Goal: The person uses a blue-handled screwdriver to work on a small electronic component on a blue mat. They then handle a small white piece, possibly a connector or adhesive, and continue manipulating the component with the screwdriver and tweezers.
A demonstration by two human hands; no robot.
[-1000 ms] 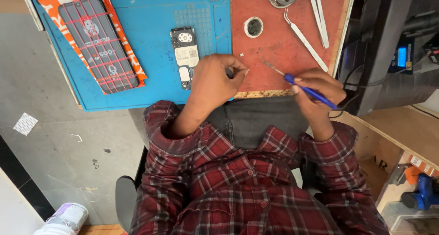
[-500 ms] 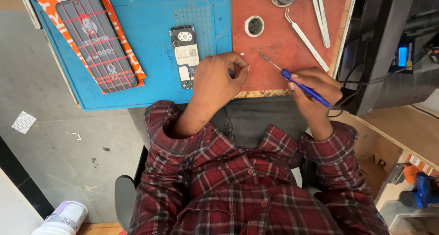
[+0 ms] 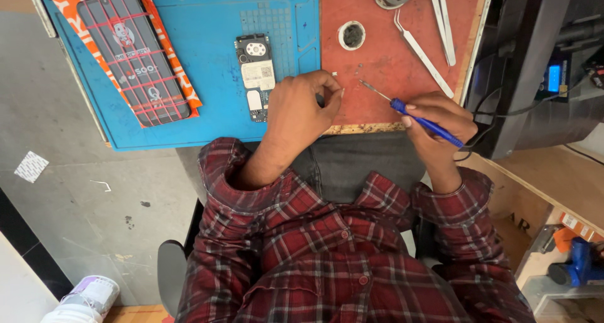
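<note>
- Screwdriver (image 3: 423, 120): slim tool, blue handle, thin bare metal shaft; held slanted, tip toward the red mat (image 3: 377, 52), handle running back across the right hand (image 3: 440, 118); tip just above the mat's near part, too fine to tell whether it touches.
- Right hand: fingers pressed around the blue handle, thumb on top; sits at the mat's near right corner.
- Left hand (image 3: 302, 106): curled at the mat's left edge, thumb and forefinger pinched together on something tiny and pale; what it is cannot be made out.
- Small circuit board (image 3: 257, 77): dark, oblong, with pale patches; lies on the blue mat (image 3: 207, 40), left of the red mat, just beside the left hand.
- Phone (image 3: 133, 55): dark screen with red lines, on an orange wrapper, well left of the red mat.
- Round white ring (image 3: 352, 35): on the red mat, beyond the screwdriver tip.
- Tweezers (image 3: 423, 55): pale metal, on the mat's right part; further pairs cut off by the top edge.
- Small specks on the mat near the tip; too small to identify.
</note>
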